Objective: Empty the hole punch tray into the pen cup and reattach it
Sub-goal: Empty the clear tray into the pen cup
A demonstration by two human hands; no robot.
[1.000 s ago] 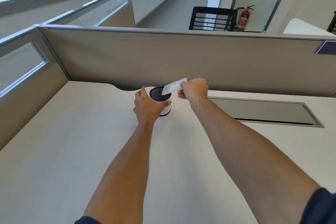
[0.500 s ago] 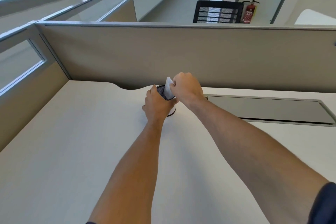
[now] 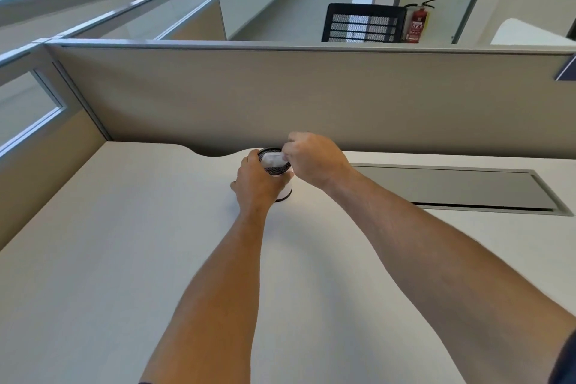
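A round pen cup (image 3: 285, 192) with a black mesh inside and a white lower wall stands on the pale desk near the back partition. My left hand (image 3: 257, 185) wraps around its left side. My right hand (image 3: 314, 157) hovers over the cup's right rim, fingers pinched on the whitish translucent hole punch tray (image 3: 272, 160). The tray is tipped down into the cup's mouth, and most of it is hidden by my fingers. The hole punch itself is not in view.
A grey recessed cable flap (image 3: 452, 188) lies in the desk (image 3: 124, 259) to the right of the cup. Beige partitions (image 3: 311, 97) close off the back and left sides. A black mesh chair (image 3: 363, 25) and a red extinguisher (image 3: 416, 25) stand beyond.
My right hand has turned the tray from flat above the cup to tipped down inside its mouth. My left hand has stayed on the cup.
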